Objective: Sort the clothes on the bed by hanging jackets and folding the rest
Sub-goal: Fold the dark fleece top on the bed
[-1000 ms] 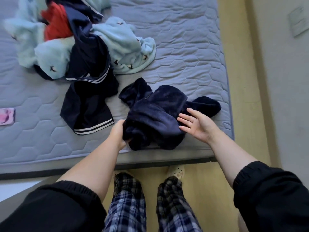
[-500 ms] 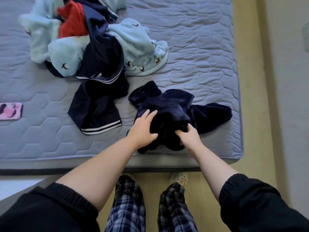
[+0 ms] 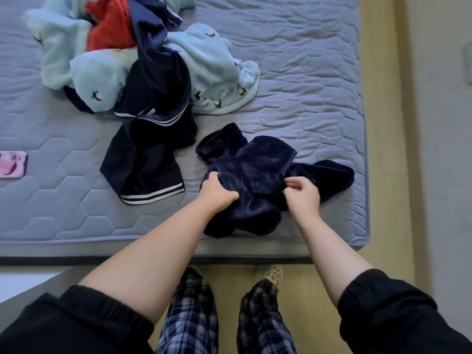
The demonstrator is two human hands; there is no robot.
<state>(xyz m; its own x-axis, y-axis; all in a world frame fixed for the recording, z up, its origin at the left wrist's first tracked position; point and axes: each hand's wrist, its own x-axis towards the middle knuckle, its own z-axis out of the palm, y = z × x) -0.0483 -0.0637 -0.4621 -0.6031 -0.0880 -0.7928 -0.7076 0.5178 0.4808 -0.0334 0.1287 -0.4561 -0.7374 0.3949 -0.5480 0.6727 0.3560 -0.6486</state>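
Note:
A crumpled dark navy fleece garment (image 3: 260, 162) lies near the bed's front right corner. My left hand (image 3: 217, 190) grips its left side with curled fingers. My right hand (image 3: 302, 194) pinches the fabric at its right side. Behind it lies a navy garment with white stripes (image 3: 150, 149). Further back sits a heap of light blue fleece with small bird prints (image 3: 212, 72) and a red garment (image 3: 112, 29).
The grey quilted mattress (image 3: 306, 72) fills the upper view; its front edge runs just below my hands. A pink phone-like item (image 3: 11, 164) lies at the left edge. Yellow floor and a wall are to the right. My plaid-trousered legs stand below.
My left hand has moved from the garment's lower left onto its top and now grips it. My right hand went from open beside the fleece to pinching it.

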